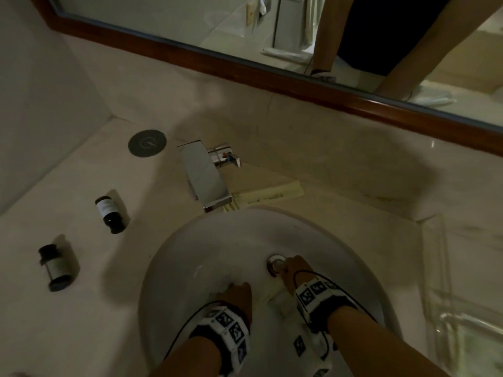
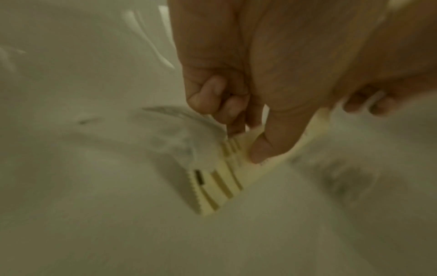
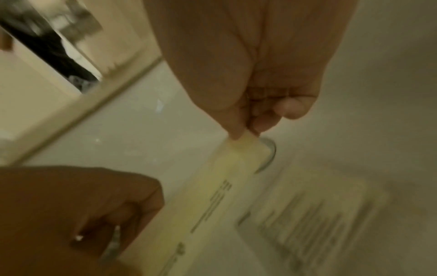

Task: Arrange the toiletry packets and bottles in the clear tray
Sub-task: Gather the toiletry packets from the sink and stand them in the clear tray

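Note:
Both hands are down in the white sink basin [image 1: 190, 254]. My left hand [image 1: 236, 291] pinches a small stack of cream toiletry packets [image 2: 224, 184] with striped ends, together with a translucent white packet [image 2: 179, 134]; the thumb [image 2: 272, 145] presses on top. My right hand [image 1: 292, 266] pinches the end of a long cream packet [image 3: 236, 160] beside the drain [image 3: 269, 155]. A printed packet [image 3: 307, 224] lies blurred on the basin floor. Two dark bottles [image 1: 110, 213] [image 1: 54, 268] lie on the counter to the left. The clear tray [image 1: 462, 327] sits at the right edge.
A chrome faucet [image 1: 206, 172] stands behind the basin, with more cream packets [image 1: 269, 193] lying to its right. A grey round coaster [image 1: 147, 142] is at the back left. A wood-framed mirror [image 1: 245, 69] runs along the wall.

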The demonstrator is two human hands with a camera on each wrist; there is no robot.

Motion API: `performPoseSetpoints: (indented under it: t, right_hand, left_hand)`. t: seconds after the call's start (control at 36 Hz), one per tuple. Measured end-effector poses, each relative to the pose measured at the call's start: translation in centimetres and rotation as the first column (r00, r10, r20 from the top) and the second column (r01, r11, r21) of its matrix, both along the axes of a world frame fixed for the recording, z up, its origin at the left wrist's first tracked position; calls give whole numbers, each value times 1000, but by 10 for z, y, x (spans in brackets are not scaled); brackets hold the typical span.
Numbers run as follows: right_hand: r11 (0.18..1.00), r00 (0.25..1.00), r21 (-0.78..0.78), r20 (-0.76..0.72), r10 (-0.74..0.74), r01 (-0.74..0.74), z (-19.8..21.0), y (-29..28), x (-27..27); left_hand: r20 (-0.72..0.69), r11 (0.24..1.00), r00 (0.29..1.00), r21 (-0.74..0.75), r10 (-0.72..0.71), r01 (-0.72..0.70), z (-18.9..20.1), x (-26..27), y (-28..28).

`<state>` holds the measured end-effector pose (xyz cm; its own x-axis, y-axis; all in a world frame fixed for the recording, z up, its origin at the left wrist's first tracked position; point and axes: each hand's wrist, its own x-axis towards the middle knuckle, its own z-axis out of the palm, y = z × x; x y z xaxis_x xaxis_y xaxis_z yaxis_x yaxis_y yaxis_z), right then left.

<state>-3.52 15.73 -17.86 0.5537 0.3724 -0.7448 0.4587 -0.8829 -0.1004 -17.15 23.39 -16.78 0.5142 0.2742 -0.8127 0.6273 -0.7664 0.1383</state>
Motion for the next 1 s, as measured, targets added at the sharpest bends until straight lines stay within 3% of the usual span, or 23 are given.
performPoseSetpoints:
  t: [0.14, 0.25, 0.36, 0.56, 0.72, 0.89, 1.0]
  right_hand:
    - [991, 992, 75, 50, -113, 110, 25, -26, 4]
    - [939, 955, 179, 1, -298, 293, 66, -45, 3]
    - [879, 908, 247, -11, -419, 408, 108, -69, -5]
    - [847, 914, 418, 86, -396, 328, 155, -114, -18]
    - [744, 846, 546, 111, -521, 386, 174, -160, -17]
    - [618, 733, 624, 104, -673, 479, 188, -230, -14]
    - [553, 656, 635, 94, -748, 539, 189, -282, -15]
  left_hand:
    - [18, 998, 999, -25, 51, -50, 25, 5, 4]
    - [187, 994, 976, -24, 108, -106, 56, 0, 3]
    - [394, 976, 893, -69, 218, -208, 83, -9, -2]
    - [545, 931, 755, -229, 364, -284, 118, -7, -30]
    - [588, 891, 671, -335, 452, -306, 146, 5, -64]
    - [589, 814, 567, -477, 576, -331, 172, 23, -115]
    - [587, 807, 563, -507, 581, -304, 176, 37, -158]
